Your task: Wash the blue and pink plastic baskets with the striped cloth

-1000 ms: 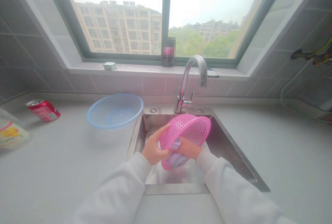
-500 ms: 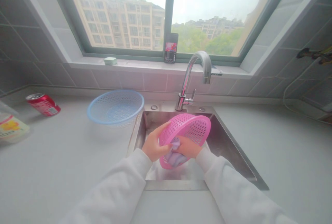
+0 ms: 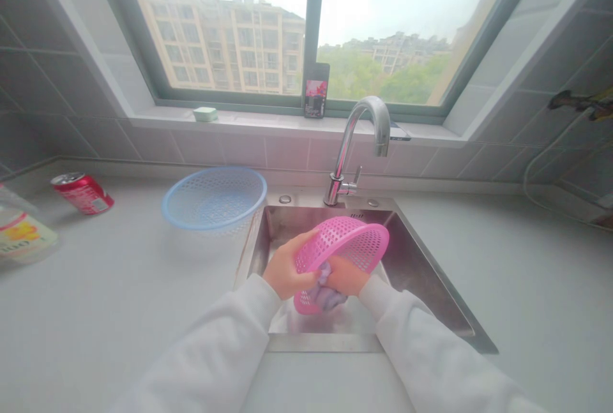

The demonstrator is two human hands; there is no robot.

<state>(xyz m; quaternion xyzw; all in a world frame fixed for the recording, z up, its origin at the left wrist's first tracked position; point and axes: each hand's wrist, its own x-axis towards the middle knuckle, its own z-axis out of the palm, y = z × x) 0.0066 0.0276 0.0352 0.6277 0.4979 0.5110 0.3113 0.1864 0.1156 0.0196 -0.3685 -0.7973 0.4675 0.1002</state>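
A pink perforated plastic basket is held tilted over the sink, its opening turned to the right and toward me. My left hand grips the basket's left side, thumb near the rim. Inside the opening, my right hand is closed on a pale purple cloth, pressed near the basket's inner wall. Part of the cloth hangs below the right hand, and the right fingertips are partly hidden.
A chrome faucet rises behind the sink. To the left stand a blue basket, a red can lying on its side, and a labelled bottle. On the windowsill are a phone and a pale green block.
The pink basket has dipped slightly. My right hand has shifted a little within it, and the cloth looks more bunched beneath the hand.
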